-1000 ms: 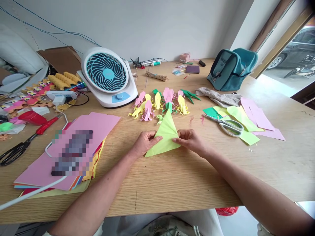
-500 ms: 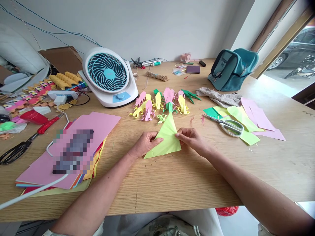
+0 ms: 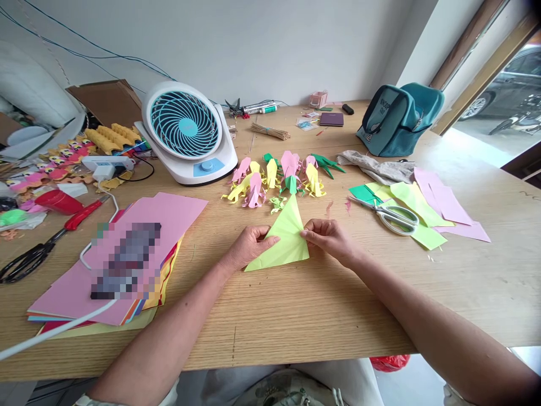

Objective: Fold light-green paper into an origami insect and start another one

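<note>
A lime-green paper folded into a triangle (image 3: 284, 242) lies on the wooden table (image 3: 296, 316) in front of me, its tip pointing away. My left hand (image 3: 249, 247) presses its left edge with the fingers curled over the paper. My right hand (image 3: 332, 239) pinches the right edge near the middle. Just beyond the tip sits a cluster of small folded paper figures (image 3: 279, 177) in pink, yellow and green.
A stack of coloured paper sheets (image 3: 127, 254) lies at the left, with red-handled scissors (image 3: 51, 237) beyond it. A white-and-blue fan (image 3: 188, 132) stands behind. White scissors (image 3: 395, 217) rest on paper scraps at the right, near a teal bag (image 3: 399, 118).
The green triangle has shifted slightly left and toward me. My right hand's pinch moved a little up along the right edge.
</note>
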Available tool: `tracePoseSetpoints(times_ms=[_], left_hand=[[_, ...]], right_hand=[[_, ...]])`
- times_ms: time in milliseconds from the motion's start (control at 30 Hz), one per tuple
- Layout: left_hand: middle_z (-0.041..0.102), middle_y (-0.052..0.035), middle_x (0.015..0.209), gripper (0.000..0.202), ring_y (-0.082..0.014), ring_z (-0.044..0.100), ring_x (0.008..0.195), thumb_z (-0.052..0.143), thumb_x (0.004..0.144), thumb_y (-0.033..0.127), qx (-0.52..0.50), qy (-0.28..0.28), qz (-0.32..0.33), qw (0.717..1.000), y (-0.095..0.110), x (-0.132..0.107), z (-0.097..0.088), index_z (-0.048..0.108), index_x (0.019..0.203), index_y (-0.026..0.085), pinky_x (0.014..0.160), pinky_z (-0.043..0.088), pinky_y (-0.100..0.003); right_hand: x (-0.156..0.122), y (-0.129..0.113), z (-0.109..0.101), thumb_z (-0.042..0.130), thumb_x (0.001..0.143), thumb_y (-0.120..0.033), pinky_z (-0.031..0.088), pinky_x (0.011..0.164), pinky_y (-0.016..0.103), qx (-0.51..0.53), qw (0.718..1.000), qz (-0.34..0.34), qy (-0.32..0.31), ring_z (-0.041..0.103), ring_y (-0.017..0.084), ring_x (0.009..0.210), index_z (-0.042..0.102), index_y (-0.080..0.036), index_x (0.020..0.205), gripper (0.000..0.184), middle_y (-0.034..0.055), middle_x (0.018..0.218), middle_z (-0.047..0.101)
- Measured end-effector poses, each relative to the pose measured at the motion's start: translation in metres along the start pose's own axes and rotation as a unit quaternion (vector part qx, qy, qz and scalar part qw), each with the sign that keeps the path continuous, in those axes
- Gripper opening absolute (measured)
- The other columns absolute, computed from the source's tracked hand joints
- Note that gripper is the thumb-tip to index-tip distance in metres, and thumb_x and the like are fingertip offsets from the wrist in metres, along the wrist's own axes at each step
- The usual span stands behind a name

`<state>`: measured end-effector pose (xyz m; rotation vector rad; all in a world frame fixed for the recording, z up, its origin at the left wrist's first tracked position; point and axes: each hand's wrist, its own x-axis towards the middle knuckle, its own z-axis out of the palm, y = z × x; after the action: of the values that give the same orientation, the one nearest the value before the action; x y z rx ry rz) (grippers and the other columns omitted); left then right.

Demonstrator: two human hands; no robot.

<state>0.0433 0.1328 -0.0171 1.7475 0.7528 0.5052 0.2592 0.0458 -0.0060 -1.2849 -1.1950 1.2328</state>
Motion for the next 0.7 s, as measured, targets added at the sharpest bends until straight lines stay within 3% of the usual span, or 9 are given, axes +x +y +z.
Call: tracePoseSetpoints(times_ms=[200,400,600,700], left_hand=[[0.049,0.0043,0.063,0.032,-0.0083,0.042,0.057,0.064,0.080,0.044,-0.015,-0.005,-0.001,1.000,0.001,0.000,0.001,0.062,0.073,0.012,0.052,0.034,-0.020],[0.051,0.0041,0.065,0.033,-0.0086,0.044,0.058,0.063,0.080,0.045,-0.018,-0.008,0.001,1.000,0.000,0.000,0.000,0.062,0.075,0.013,0.053,0.035,-0.020],[0.051,0.0039,0.064,0.033,-0.0088,0.044,0.058,0.065,0.079,0.045,-0.038,-0.005,-0.021,0.999,0.002,-0.001,-0.001,0.060,0.074,0.013,0.053,0.034,-0.020],[0.053,0.0034,0.065,0.032,-0.0091,0.046,0.059,0.068,0.076,0.044,-0.056,-0.009,-0.029,0.998,0.002,-0.001,0.000,0.062,0.076,0.012,0.054,0.036,-0.021]], right_hand=[[-0.004,-0.006,-0.001,0.064,0.074,-0.069,0.031,0.056,0.026,-0.027,0.998,-0.009,-0.052,0.040,0.010,0.057,0.052,-0.019,0.061,0.053,-0.0034,0.057,0.047],[-0.006,-0.011,0.001,0.059,0.079,-0.068,0.039,0.061,0.028,-0.033,0.997,0.003,-0.063,0.050,0.013,0.060,0.054,-0.019,0.063,0.052,-0.0002,0.061,0.055],[-0.003,0.003,-0.001,0.071,0.073,-0.060,0.022,0.048,0.025,-0.069,0.993,0.014,-0.095,0.035,0.008,0.050,0.050,-0.019,0.062,0.048,-0.0048,0.054,0.048],[-0.001,0.005,-0.004,0.072,0.072,-0.058,0.020,0.047,0.024,-0.066,0.992,0.014,-0.109,0.033,0.007,0.049,0.051,-0.018,0.064,0.046,-0.0055,0.054,0.049]])
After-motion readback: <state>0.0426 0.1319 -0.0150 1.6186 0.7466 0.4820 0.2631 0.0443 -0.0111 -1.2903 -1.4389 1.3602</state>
